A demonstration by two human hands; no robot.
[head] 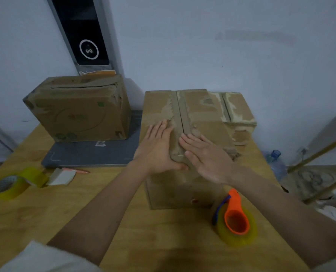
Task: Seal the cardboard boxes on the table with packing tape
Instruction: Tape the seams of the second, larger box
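Palms of my left hand (pixel 159 150) and right hand (pixel 206 156), fingers (pixel 192 142) straight and gripping nothing, press the near cardboard box's (pixel 182 185) flaps shut for the tape dispenser (pixel 235 216) beside it.

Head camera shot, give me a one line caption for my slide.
Both hands, left hand and right hand, press flat on the taped seam of the front cardboard box, orange tape dispenser beside it.

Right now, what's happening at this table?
A person presses both flat hands, left hand and right hand, on the top flaps of the front cardboard box, either side of the centre seam. The orange tape dispenser sits unused beside it; two tape rolls lie at left.
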